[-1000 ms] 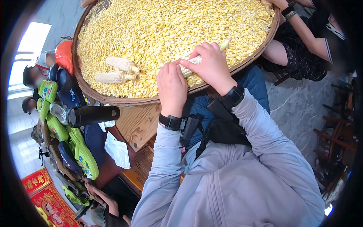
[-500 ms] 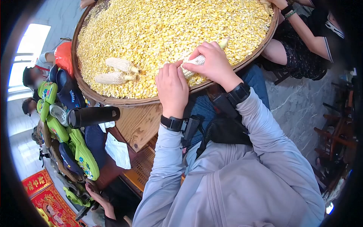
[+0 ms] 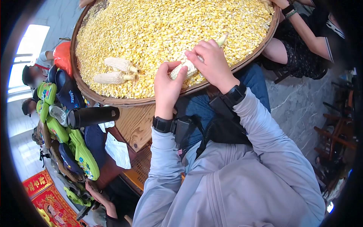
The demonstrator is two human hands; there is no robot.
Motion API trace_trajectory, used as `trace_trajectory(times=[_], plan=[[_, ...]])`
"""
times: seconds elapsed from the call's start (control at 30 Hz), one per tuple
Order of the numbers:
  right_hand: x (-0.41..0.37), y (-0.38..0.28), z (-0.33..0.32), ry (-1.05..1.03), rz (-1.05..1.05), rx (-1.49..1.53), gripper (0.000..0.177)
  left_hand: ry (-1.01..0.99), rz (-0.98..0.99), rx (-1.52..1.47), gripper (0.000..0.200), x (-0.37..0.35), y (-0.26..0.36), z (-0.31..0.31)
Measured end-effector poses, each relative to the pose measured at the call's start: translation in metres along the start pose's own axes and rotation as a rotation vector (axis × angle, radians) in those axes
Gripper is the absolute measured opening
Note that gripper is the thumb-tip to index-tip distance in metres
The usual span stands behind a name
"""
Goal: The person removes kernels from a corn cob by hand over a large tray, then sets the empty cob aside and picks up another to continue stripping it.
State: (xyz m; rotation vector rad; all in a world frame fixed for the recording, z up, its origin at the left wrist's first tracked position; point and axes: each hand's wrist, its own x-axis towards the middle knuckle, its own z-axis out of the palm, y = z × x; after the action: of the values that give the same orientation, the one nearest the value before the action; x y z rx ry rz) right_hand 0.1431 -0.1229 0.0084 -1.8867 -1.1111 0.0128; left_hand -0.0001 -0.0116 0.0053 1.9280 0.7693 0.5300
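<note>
Holding a cob (image 3: pixel 189 70) at 12 o'clock: left hand (image 3: pixel 167 85) around its lower end, right hand (image 3: pixel 212 63) around its upper part, both partly hiding it. Bottle (image 3: pixel 94 116) at 9, green clogs (image 3: pixel 84 155) at 8, another person's arm (image 3: pixel 303 32) at 2. Beneath, a rimmed tray (image 3: pixel 126 101) holds loose kernels (image 3: pixel 151 32) and, at 10, two bare cobs (image 3: pixel 109 78).

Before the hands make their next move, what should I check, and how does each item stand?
1. Left hand at the held cob's near end: ok, thumb and fingers about it.
2. Right hand on it: ok, nearer the stalk end.
3. Cob above the kernels in the tray: ok.
4. Two bare cobs apart from both hands: ok, left of them.
5. Held cob fully stripped: cannot tell, fingers cover part.
</note>
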Motion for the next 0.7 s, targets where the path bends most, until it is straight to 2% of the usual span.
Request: trace_trajectory(times=[0.13,0.2,0.33,0.4,0.43,0.57,0.7], plan=[[-0.001,-0.002,-0.001,0.009,-0.031,-0.015,0.036,0.073,0.007,0.079,0.032,0.000,0.014,0.007],[-0.001,-0.002,0.000,0.018,-0.037,-0.001,0.037,0.114,-0.149,0.204,0.032,0.001,0.024,0.010],[0.003,0.006,0.000,-0.012,0.023,0.100,0.040,0.084,-0.144,0.073,0.032,0.003,0.006,0.005],[0.002,0.007,0.000,-0.004,0.011,0.099,0.041,-0.005,0.158,0.003,0.032,0.000,-0.004,-0.002],[0.002,0.006,0.001,0.001,-0.003,0.099,0.042,-0.053,0.134,-0.012,0.034,-0.002,-0.006,-0.005],[0.001,0.005,0.002,0.008,-0.017,0.057,0.042,-0.045,0.056,-0.044,0.032,0.001,-0.007,-0.002],[0.001,0.004,0.002,0.004,-0.011,0.034,0.041,0.070,0.084,0.133,0.028,-0.004,0.007,0.010]])
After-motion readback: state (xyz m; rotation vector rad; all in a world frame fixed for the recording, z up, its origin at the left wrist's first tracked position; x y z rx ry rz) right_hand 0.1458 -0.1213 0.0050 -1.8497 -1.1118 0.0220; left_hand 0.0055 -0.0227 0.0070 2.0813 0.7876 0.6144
